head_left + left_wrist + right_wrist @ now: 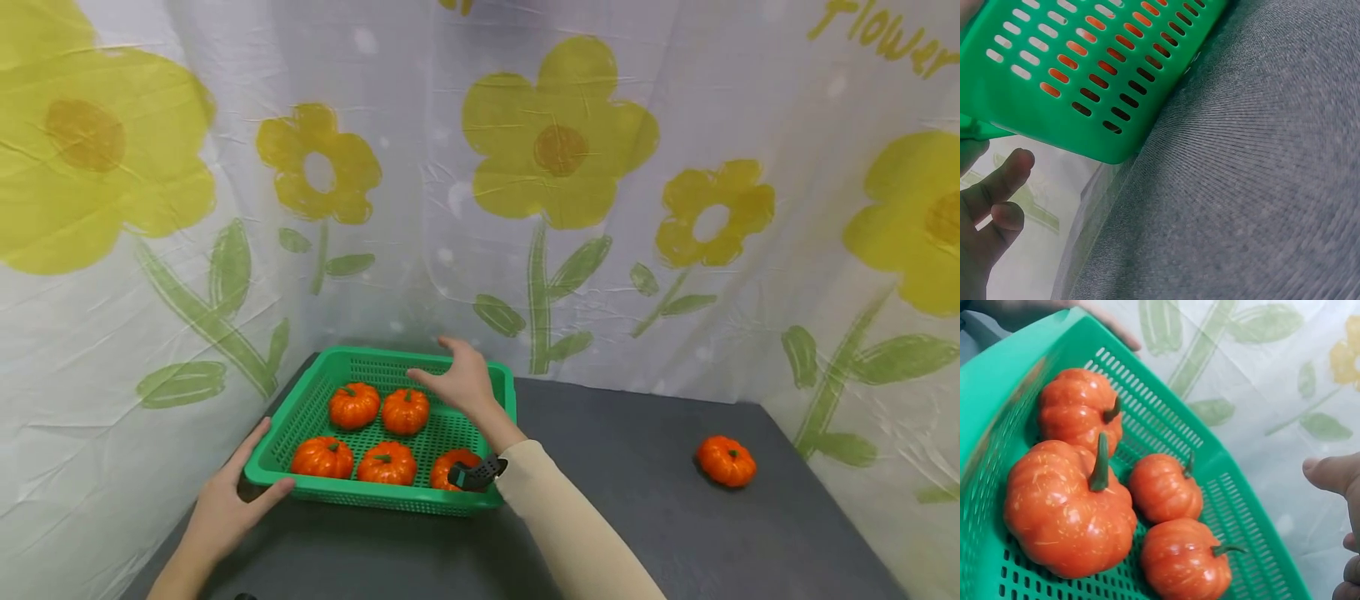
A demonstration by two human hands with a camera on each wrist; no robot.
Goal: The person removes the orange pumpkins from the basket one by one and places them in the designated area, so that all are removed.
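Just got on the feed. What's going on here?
A person's left hand rests against the near left corner of a green basket holding five orange pumpkins. Their right hand, empty with fingers spread, hovers by the basket's far rim. A sixth pumpkin sits apart on the dark table, off to the right.

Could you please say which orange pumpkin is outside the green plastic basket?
The rightmost ribbed orange pumpkin, on the grey table; the basket holds the others.
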